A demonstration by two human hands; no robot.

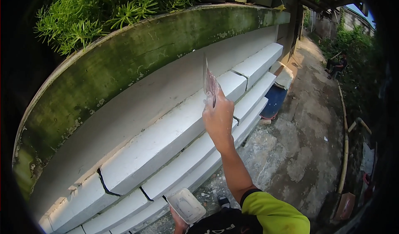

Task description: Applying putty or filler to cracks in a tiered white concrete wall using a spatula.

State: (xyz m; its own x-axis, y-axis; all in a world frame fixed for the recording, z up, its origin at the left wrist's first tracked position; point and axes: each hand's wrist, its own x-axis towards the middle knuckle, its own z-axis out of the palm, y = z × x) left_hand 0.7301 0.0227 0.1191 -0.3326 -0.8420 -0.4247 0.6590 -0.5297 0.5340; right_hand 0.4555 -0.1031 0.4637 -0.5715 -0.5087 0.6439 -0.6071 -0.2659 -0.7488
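Off-white tray (pixel 178 195); white blocks (pixel 153 155); blotchy green ledge (pixel 137 53); lime-yellow sleeve (pixel 272 213)

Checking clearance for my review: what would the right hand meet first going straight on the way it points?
With the scraper leading, the right hand would probably meet the mossy green band first, or the pale wall just beneath it; depth is unclear here.

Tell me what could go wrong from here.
The left hand shows at only one side of the pale tray, so the tray might tip and spill. The right hand holds a flat-bladed tool angled up before the pale wall; a slip might scratch it. Drips could also fall into the dark gaps between the white blocks.
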